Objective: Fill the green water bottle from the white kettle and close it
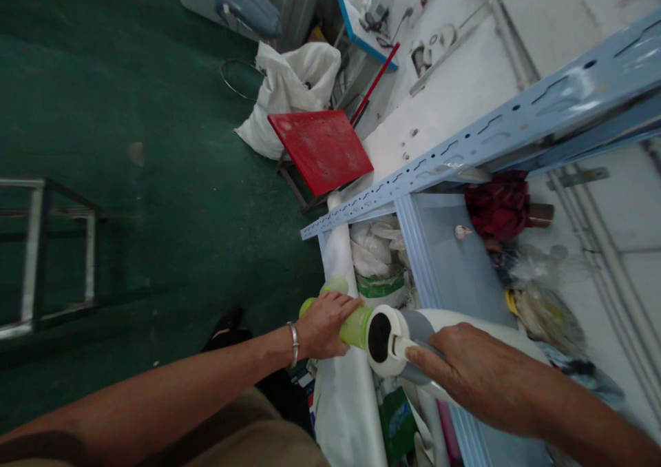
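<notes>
The left hand [325, 326] gripped a green cup [356, 326]; the right hand [465, 367] clasped a white kettle [397, 339], spout apparently touching it, pouring seemingly underway, needing steady tilting.

single head view, looking steeply down, close over shelf [444, 260]

Green floor [129, 109], white wall [465, 88], blue slotted shelving [465, 150], red stool [320, 149]

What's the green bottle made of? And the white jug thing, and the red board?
Green bottle: likely see-through plastic, since light glows through it. White jug: probably smooth plastic with a soft sheen and a grey band. Red board: hard flat sheet, scuffed and dusty; plastic or painted wood, hard to tell.
</notes>
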A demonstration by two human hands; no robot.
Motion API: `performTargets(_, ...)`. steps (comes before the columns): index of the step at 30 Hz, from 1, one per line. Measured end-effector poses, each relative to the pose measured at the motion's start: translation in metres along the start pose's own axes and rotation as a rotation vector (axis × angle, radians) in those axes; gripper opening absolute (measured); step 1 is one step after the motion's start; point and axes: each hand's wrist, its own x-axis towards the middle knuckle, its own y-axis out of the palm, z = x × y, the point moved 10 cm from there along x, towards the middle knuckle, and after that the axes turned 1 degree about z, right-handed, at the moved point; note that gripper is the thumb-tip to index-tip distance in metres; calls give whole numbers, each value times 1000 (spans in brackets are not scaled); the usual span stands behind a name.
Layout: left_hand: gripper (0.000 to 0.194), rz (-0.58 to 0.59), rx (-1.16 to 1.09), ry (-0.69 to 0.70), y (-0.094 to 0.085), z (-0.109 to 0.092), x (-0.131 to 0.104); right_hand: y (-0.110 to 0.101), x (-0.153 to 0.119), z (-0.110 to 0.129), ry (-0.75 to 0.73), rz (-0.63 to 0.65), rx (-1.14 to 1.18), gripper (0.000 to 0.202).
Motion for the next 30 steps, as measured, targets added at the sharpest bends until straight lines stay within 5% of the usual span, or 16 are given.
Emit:
performTargets(18,76,3,10,-28,-3,7,5,-17,9,-1,19,-67,89,53)
performTargets(30,77,-7,11,-40,-6,15,7,-7,16,14,-173,12,-257,47)
